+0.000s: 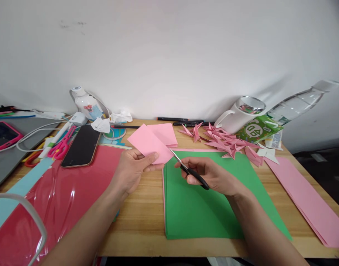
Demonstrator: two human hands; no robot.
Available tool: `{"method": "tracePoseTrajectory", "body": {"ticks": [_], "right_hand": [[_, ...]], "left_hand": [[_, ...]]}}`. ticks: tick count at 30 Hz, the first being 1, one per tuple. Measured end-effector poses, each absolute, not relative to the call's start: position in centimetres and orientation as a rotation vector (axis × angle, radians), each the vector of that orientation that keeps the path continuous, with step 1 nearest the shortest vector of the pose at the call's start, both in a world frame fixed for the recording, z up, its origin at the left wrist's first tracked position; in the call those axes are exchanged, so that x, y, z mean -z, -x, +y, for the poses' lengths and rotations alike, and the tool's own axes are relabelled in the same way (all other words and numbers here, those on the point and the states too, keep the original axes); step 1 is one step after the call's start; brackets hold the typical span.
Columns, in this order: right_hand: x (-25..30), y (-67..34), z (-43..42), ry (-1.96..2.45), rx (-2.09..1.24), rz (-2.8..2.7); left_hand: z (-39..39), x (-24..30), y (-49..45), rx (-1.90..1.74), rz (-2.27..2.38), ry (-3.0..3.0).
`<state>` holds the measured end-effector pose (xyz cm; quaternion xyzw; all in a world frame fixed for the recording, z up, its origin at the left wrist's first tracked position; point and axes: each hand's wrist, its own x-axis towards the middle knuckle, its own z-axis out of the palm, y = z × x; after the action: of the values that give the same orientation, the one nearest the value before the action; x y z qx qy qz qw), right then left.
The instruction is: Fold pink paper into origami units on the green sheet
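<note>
Between the thumb and fingers of my left hand (136, 166) is a piece of pink paper (149, 142), raised above the table and tilted. My right hand (208, 173) is wrapped round black-handled scissors (190, 170). Their blades point up and left, with the tips at the right corner of the paper; whether they touch it I cannot tell. Behind the held piece lies a stack of pink paper squares (167, 133), partly covered by it. Green sheets (213, 207) lie flat beneath my right hand, with a pink edge showing under them.
Folded pink paper pieces (227, 142) lie in a pile at the back right, near a white mug (240, 116), a green packet (258, 128) and a tilted clear bottle (299, 103). Pink strips (308, 199) lie right. On the left are a phone (82, 146), pink scissors (62, 144) and red sheets (64, 195).
</note>
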<state>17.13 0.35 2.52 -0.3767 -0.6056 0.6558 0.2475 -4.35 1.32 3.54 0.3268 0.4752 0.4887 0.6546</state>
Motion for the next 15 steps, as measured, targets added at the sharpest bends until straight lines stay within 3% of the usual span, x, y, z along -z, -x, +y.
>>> {"method": "tracePoseTrajectory", "body": {"ticks": [15], "right_hand": [[-2.52, -17.14, 0.37, 1.038, -1.783, -1.654]], "left_hand": [[1.26, -3.6, 4.42, -1.113, 1.101, -0.728]]}}
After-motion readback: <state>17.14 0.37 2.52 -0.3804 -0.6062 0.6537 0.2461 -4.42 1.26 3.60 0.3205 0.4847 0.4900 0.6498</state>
